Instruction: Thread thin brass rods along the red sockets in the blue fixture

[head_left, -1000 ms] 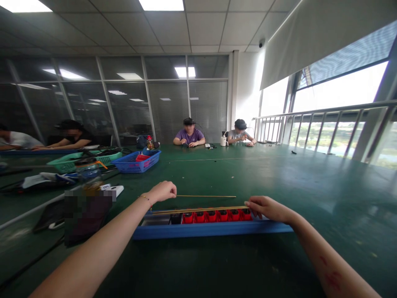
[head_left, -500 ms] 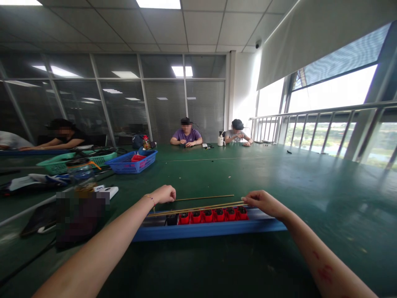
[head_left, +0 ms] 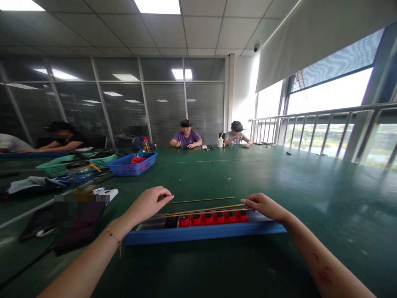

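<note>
My left hand [head_left: 150, 203] hovers over the left end of a long blue tray [head_left: 204, 234], its thumb and fingers slightly apart with nothing visible between them. My right hand [head_left: 263, 205] is at the tray's right part, thumb and forefinger pinched on the right end of a thin yellowish rod [head_left: 201, 210]. A second similar rod runs close beside it above the tray. Below them, several red holders [head_left: 208, 219] with black pieces stand in a row, with a black block [head_left: 171, 221] at their left. Another thin rod [head_left: 203, 200] lies on the table beyond the tray.
On the green table [head_left: 198, 265], a blue basket [head_left: 133, 165], a green basket [head_left: 56, 167], a jar [head_left: 81, 178] and a dark pouch [head_left: 79, 225] stand to the left. Two people [head_left: 186, 136] sit across the table; others are at the far left.
My left hand has drawn back leftward and its fingers have loosened from a closed shape. My right hand stays at the rod end. The view has tilted slightly up.
</note>
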A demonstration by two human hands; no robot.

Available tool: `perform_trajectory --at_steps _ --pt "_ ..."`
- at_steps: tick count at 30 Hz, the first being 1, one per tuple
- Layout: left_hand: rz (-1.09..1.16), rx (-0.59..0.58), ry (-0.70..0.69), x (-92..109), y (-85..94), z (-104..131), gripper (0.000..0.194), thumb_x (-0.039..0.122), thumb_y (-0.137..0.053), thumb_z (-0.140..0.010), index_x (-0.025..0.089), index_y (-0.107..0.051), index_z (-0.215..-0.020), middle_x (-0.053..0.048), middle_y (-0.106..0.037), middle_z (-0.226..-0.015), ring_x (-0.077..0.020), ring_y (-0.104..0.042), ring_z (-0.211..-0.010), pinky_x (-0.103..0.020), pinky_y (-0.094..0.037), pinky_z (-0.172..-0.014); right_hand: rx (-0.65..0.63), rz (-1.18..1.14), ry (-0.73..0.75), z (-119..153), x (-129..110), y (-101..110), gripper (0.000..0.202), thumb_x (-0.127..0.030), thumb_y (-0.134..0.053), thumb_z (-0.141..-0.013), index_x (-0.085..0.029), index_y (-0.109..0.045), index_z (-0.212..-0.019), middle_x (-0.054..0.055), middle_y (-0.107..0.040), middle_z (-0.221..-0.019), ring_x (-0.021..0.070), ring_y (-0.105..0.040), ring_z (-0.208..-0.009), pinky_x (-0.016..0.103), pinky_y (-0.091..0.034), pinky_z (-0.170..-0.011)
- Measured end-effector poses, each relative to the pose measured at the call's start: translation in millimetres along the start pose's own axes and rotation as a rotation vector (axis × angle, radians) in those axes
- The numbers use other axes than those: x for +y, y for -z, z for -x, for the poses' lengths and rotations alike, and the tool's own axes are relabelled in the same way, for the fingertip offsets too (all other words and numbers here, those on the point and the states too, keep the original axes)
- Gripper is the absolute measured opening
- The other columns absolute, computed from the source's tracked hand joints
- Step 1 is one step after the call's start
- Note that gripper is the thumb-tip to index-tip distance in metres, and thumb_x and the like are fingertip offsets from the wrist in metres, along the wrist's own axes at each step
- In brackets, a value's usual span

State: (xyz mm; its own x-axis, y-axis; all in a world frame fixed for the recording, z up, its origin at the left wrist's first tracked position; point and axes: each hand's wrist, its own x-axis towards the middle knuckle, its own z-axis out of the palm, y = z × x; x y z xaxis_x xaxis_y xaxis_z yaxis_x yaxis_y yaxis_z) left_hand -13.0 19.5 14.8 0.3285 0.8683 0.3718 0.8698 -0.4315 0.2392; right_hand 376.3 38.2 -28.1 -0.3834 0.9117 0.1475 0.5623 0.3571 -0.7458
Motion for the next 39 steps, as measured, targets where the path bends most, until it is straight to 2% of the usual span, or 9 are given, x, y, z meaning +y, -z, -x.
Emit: perform_trajectory --at_steps 3,5,8,11,16,26,30,34,39 --pt "-0.001 0.035 -0.050 17 0.5 17 0.032 0.046 -0.040 -0.078 0.024 -0.063 -0.083 -0.002 -0.061 -0.084 -0.0149 -0.055 -0.071 -0.023 -0.040 -0.063 0.044 0.015 0.017 -2 -1 -1 0.045 -0.056 -0.044 -0.073 -0.014 -0.054 -0.061 -0.004 -0.040 -0.053 0.0091 -0.036 -0.051 0.022 -0.031 -0.050" --pt "0.020 0.024 -0.061 20 -2.2 23 0.031 0.045 -0.041 -0.078 0.024 -0.063 -0.083 -0.002 -0.061 -0.085 -0.0154 -0.055 -0.075 -0.024 -0.041 -0.067 0.104 -0.005 0.028 -3 -2 -1 0.045 -0.056 -0.043 -0.074 -0.015 -0.055 -0.062 -0.003 -0.041 -0.053 0.0095 -0.037 -0.051 0.022 -0.031 -0.051" --pt "0.030 0.011 -0.044 12 -6.1 24 0.032 0.045 -0.040 -0.079 0.024 -0.063 -0.081 -0.002 -0.061 -0.083 -0.0161 -0.055 -0.077 -0.025 -0.042 -0.073 0.225 -0.062 0.014 -6 1 3 0.046 -0.057 -0.041 -0.074 -0.015 -0.056 -0.063 -0.002 -0.044 -0.054 0.0109 -0.040 -0.055 0.023 -0.033 -0.055" --pt "-0.003 0.095 -0.023 0 -6.3 23 0.032 0.045 -0.039 -0.080 0.024 -0.062 -0.088 -0.002 -0.060 -0.091 -0.0172 -0.054 -0.085 -0.027 -0.042 -0.079 0.309 -0.100 -0.025 -8 9 10 0.046 -0.057 -0.042 -0.074 -0.015 -0.057 -0.064 -0.001 -0.046 -0.056 0.0125 -0.042 -0.058 0.024 -0.034 -0.059" --pt "-0.067 0.270 -0.042 -7 -1.1 24 0.032 0.046 -0.041 -0.079 0.025 -0.058 -0.097 -0.004 -0.053 -0.107 -0.0194 -0.049 -0.100 -0.030 -0.038 -0.088 0.341 -0.137 -0.064 -9 24 18 0.045 -0.057 -0.042 -0.074 -0.015 -0.057 -0.066 0.000 -0.047 -0.057 0.0132 -0.042 -0.059 0.025 -0.035 -0.061" --pt "-0.021 0.323 -0.061 -6 3.3 25 0.030 0.043 -0.040 -0.081 0.023 -0.060 -0.090 -0.004 -0.058 -0.099 -0.0179 -0.051 -0.095 -0.028 -0.040 -0.086 0.374 -0.053 -0.104 -26 44 16 0.053 -0.064 -0.039 -0.070 -0.015 -0.059 -0.064 0.000 -0.049 -0.053 0.0140 -0.045 -0.055 0.025 -0.037 -0.055" --pt "0.032 0.287 -0.054 -3 3.6 25 0.029 0.042 -0.039 -0.081 0.023 -0.060 -0.089 -0.003 -0.058 -0.098 -0.0170 -0.052 -0.092 -0.026 -0.041 -0.083 0.260 0.174 -0.083 -39 42 8 0.053 -0.063 -0.041 -0.070 -0.015 -0.062 -0.063 0.000 -0.052 -0.051 0.0117 -0.044 -0.049 0.023 -0.032 -0.047" --pt "0.087 0.195 -0.053 3 5.8 27 0.027 0.042 -0.040 -0.081 0.024 -0.060 -0.089 -0.002 -0.058 -0.096 -0.0153 -0.053 -0.089 -0.023 -0.041 -0.078 0.095 0.431 0.035 -54 39 2 0.042 -0.057 -0.050 -0.067 -0.017 -0.063 -0.060 0.000 -0.056 -0.052 0.0115 -0.046 -0.047 0.023 -0.028 -0.045" --pt "0.086 -0.079 -0.083 8 8.2 33 0.025 0.045 -0.047 -0.076 0.025 -0.062 -0.082 0.000 -0.059 -0.087 -0.0129 -0.054 -0.073 -0.020 -0.041 -0.065 0.018 0.725 0.022 -73 34 -3 0.032 -0.051 -0.056 -0.065 -0.021 -0.065 -0.065 0.004 -0.065 -0.065 0.0177 -0.056 -0.059 0.025 -0.032 -0.049"
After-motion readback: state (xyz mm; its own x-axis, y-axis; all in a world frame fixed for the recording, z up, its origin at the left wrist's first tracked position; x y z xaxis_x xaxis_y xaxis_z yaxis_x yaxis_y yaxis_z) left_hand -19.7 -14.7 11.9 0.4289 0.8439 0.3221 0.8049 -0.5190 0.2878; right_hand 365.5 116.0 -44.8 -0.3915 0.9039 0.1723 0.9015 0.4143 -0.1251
